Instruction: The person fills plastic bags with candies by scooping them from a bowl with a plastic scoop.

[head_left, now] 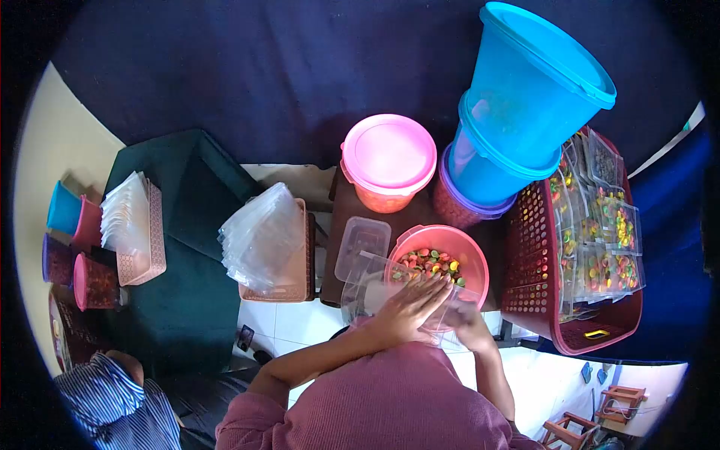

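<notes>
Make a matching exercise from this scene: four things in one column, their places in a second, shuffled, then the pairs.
Things
1. blue tubs
2. red basket
3. pink bowl
4. left hand

Places
A. holds filled candy packets
B. stacked at top right
C. on a clear bag
D. holds loose coloured candies

Pairs: 1-B, 2-A, 3-D, 4-C

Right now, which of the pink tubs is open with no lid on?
The pink tub right under the hands, showing colourful candies inside. The other pink tub, behind it, is closed with a pink lid.
</notes>
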Tool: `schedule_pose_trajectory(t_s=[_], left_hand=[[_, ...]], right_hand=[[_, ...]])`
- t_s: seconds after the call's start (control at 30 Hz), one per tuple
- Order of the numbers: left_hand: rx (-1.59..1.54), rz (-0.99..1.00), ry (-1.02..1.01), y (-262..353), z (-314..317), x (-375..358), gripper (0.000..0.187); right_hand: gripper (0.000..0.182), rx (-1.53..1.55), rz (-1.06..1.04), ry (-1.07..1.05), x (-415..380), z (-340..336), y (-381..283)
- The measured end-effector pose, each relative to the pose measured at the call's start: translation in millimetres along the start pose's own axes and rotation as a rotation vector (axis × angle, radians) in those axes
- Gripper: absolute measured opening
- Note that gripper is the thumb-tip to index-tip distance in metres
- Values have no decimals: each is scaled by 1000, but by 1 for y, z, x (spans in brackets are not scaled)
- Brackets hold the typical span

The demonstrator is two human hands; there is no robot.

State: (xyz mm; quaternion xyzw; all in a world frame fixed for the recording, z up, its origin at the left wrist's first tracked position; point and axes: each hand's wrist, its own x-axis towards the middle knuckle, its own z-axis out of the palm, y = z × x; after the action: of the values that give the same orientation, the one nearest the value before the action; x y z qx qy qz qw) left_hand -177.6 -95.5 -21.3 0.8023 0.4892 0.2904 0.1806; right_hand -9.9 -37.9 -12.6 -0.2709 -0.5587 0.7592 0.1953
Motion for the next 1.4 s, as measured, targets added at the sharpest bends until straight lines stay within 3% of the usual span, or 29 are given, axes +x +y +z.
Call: schedule_pose_trajectory(t_s=[0.03, 0.1, 0.23, 0.37, 0.5, 0.57, 0.67, 0.8, 0.9, 1.03, 1.1, 1.23, 1.3, 1.4], left_hand=[[26, -10, -13, 1, -1, 0, 98], [52, -24, -24, 1, -2, 0, 98], [29, -33, -32, -4, 2, 0, 102], [15, -42, -99, -4, -8, 6, 108], [12, -10, -42, -14, 1, 6, 108], [51, -16, -22, -16, -3, 7, 108], [50, -42, 46, -18, -17, 10, 104], [-18, -66, 70, -27, -33, 12, 99], [-85, -67, 44, -29, -40, 5, 98], [-91, -200, -88, -33, -55, -12, 104], [-114, -427, -6, -34, -66, -22, 99], [-113, -492, 293, -51, -71, -57, 102], [-61, -517, 292, -52, -77, -65, 104], [-35, -563, 328, -50, -83, -72, 102]], right_hand=[[32, 0, 1, -2, 1, 1, 4], [31, 458, 36, 241, 1, 4, 10], [28, 470, 85, 313, 2, 9, 13], [38, 529, -17, 246, 8, 9, 19], [44, 518, 39, 306, 16, 9, 21], [45, 463, 67, 289, 16, 3, 16], [38, -109, -77, 38, 18, -10, 8], [32, -453, -127, -3, 14, -6, -32], [27, -540, -129, -92, 11, -10, -36], [19, -450, -180, 115, 7, -21, -44], [9, -290, -232, 325, 4, -25, -52], [7, -238, -260, 518, 12, -42, -49], [7, -833, -251, 477, 26, -49, -42], [8, -910, -295, 429, 60, -54, 2]])
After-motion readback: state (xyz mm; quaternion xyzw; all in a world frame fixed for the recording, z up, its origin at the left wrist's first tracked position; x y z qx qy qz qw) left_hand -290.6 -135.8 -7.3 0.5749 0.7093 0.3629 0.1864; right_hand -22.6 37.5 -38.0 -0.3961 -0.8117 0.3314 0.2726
